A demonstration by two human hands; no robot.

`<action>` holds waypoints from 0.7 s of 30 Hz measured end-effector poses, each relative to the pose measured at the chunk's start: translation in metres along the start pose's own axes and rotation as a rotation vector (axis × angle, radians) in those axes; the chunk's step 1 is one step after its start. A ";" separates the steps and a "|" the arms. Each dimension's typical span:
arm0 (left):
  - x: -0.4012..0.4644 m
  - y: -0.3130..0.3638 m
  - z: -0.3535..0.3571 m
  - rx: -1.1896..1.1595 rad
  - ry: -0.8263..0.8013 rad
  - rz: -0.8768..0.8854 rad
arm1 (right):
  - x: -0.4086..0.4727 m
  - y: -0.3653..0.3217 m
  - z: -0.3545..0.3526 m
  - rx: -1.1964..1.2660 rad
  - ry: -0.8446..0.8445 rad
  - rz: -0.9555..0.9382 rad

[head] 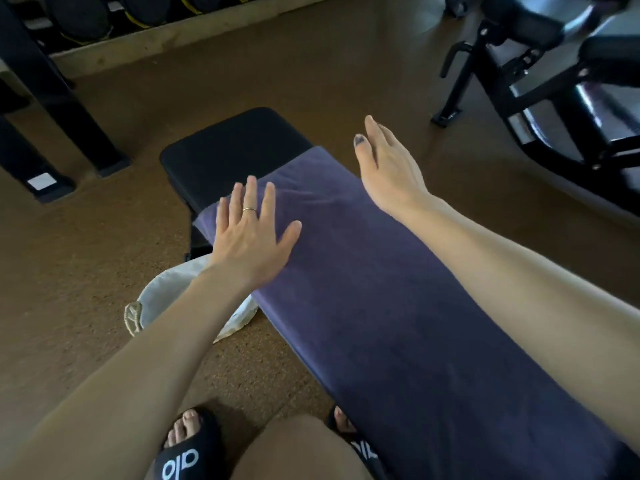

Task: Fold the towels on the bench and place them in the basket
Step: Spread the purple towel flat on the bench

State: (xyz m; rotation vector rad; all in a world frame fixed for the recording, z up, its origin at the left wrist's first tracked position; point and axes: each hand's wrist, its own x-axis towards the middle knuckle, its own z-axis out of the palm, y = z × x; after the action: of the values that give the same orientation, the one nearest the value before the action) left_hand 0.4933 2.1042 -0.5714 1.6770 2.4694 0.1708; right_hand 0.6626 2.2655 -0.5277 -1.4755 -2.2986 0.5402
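The long dark purple terry towel [398,306] lies spread flat along the black padded bench [239,147], covering it from near the person's lap up to short of the far end, where bare black padding shows. No fold is visible in it, so the task looks to be at its start: smoothing is under way, folding and putting away are still to come. Only this one towel is in view.

On the left, on the brown floor [69,271] just beside the bench, sits the white cloth-lined basket [166,299], partly hidden behind the left forearm. What shows of its inside is pale lining only; I cannot tell whether anything lies deeper in it.

The left hand [251,237], with a thin ring on one finger, rests flat on the towel's left edge near its far corner, fingers straight and spread, holding nothing.

Further right, the right hand [388,168] hovers above the towel's far right corner, fingers straight and together, empty. Black gym equipment [540,84] stands well apart at the far right.
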 end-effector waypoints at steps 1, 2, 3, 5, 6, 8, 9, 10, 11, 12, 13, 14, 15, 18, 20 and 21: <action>-0.009 0.017 -0.006 -0.009 -0.018 0.073 | -0.027 0.013 -0.017 0.000 -0.012 0.007; -0.022 0.038 -0.010 -0.021 -0.056 0.149 | -0.055 0.031 -0.032 -0.008 -0.043 0.041; -0.037 0.060 -0.013 -0.030 -0.115 0.225 | -0.086 0.049 -0.046 -0.018 -0.086 0.089; -0.073 0.104 -0.010 -0.012 -0.257 0.390 | -0.142 0.089 -0.068 -0.042 -0.148 0.181; -0.093 0.124 -0.006 0.015 -0.321 0.472 | -0.167 0.108 -0.076 -0.065 -0.157 0.215; -0.136 0.159 0.005 0.088 -0.420 0.633 | -0.211 0.143 -0.083 -0.122 -0.175 0.260; -0.156 0.173 0.011 0.130 -0.457 0.707 | -0.230 0.159 -0.084 -0.158 -0.205 0.272; -0.176 0.184 0.018 0.170 -0.488 0.771 | -0.247 0.172 -0.084 -0.197 -0.249 0.289; -0.194 0.194 0.025 0.210 -0.521 0.820 | -0.263 0.181 -0.083 -0.235 -0.290 0.315; -0.209 0.201 0.032 0.249 -0.551 0.853 | -0.276 0.190 -0.081 -0.268 -0.319 0.341; -0.221 0.207 0.037 0.287 -0.570 0.870 | -0.287 0.196 -0.081 -0.293 -0.323 0.363; -0.229 0.211 0.041 0.320 -0.571 0.878 | -0.293 0.201 -0.081 -0.311 -0.304 0.385; -0.235 0.213 0.043 0.344 -0.560 0.889 | -0.296 0.204 -0.083 -0.321 -0.279 0.409; -0.249 0.219 0.043 0.417 -0.546 1.002 | -0.296 0.204 -0.090 -0.290 -0.232 0.407; -0.262 0.221 0.044 0.509 -0.521 1.064 | -0.299 0.198 -0.090 -0.266 -0.237 0.339; -0.269 0.222 0.046 0.552 -0.503 1.065 | -0.302 0.197 -0.089 -0.272 -0.250 0.312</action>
State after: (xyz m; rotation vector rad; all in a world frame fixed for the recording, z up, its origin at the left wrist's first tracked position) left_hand 0.8019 1.9360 -0.5604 2.6484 1.1211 -0.7764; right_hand 0.9785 2.0761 -0.5757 -2.0218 -2.4178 0.5372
